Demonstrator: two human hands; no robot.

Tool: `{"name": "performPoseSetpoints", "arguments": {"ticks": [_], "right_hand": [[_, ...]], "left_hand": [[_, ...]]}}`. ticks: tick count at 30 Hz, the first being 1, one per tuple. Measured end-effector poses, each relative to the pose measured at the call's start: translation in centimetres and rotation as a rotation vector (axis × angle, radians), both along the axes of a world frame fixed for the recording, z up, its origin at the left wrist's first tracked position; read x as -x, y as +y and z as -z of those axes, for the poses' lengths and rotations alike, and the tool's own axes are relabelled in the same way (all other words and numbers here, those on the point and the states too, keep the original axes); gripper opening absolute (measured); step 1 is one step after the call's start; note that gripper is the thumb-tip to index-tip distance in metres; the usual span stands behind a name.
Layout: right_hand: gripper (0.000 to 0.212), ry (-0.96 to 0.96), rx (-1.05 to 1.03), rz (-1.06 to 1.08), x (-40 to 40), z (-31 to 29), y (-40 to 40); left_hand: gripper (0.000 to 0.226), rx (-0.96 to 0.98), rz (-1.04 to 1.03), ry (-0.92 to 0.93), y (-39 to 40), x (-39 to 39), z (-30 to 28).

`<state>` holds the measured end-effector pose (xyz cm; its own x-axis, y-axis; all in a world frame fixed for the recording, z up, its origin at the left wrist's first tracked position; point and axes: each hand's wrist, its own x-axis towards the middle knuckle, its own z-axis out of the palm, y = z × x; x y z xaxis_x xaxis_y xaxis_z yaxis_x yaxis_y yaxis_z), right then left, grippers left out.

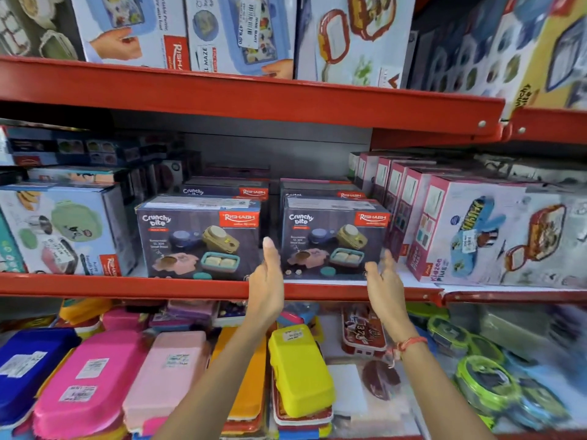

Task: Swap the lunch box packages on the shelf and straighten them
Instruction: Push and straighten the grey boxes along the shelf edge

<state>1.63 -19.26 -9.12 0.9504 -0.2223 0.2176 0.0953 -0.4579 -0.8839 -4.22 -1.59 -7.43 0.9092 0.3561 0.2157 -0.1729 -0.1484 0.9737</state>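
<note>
1. Presently, two dark Crunchy Bite lunch box packages stand side by side at the front edge of the red middle shelf (190,289): the left package (200,238) and the right package (333,239). Both are upright, faces outward, with a narrow gap between them.
2. More packages of the same print are stacked behind each.
3. My left hand (266,281) is raised at that gap, palm turned toward the right package, fingers straight and together; it grips nothing.
4. My right hand (382,281) is raised at the right package's lower right corner, fingers loosely spread, palm facing inward; it holds nothing. Whether either hand touches the carton, I cannot tell.
5. A red thread band (405,346) sits on my right wrist.
6. Pink-sided Kidzee boxes (495,236) stand just right of the right package; a pale blue box (63,230) stands to the left of the left one.
7. Below, a yellow lunch box (300,369) rests on stacked coloured boxes, with a pink lunch box (92,379) further left.
</note>
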Motion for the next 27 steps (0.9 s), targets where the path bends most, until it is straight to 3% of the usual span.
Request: {"name": "performPoseSetpoints", "arguments": {"ticks": [9,12,15,19,21,23,27], "right_hand": [[0.053,-0.071,-0.038,-0.078,1.6,0.3,-1.5],[0.054,-0.088,-0.037,-0.08,1.9,0.7,-1.6],[0.053,-0.096,-0.04,-0.068,2.2,0.8,-1.4],[0.053,-0.111,-0.034,-0.044,2.4,0.8,-1.2],[0.053,-0.097,-0.038,-0.042,2.3,0.8,-1.2],[0.053,-0.084,-0.038,-0.042,2.5,0.6,-1.1],[0.053,-0.171,0.023,0.048,3.3,-0.4,-0.4]], "left_hand": [[0.061,0.045,-0.041,-0.051,0.0,0.4,0.8],[0.09,0.064,-0.024,-0.077,-0.1,0.8,1.2],[0.09,0.059,0.008,-0.067,0.0,1.4,1.0],[0.108,0.057,0.011,-0.036,0.2,1.6,0.9],[0.095,0.04,0.019,-0.042,0.3,1.7,0.9],[0.062,0.002,0.01,-0.036,0.5,1.6,1.0],[0.047,-0.135,0.012,-0.059,0.7,2.2,0.6]]}}
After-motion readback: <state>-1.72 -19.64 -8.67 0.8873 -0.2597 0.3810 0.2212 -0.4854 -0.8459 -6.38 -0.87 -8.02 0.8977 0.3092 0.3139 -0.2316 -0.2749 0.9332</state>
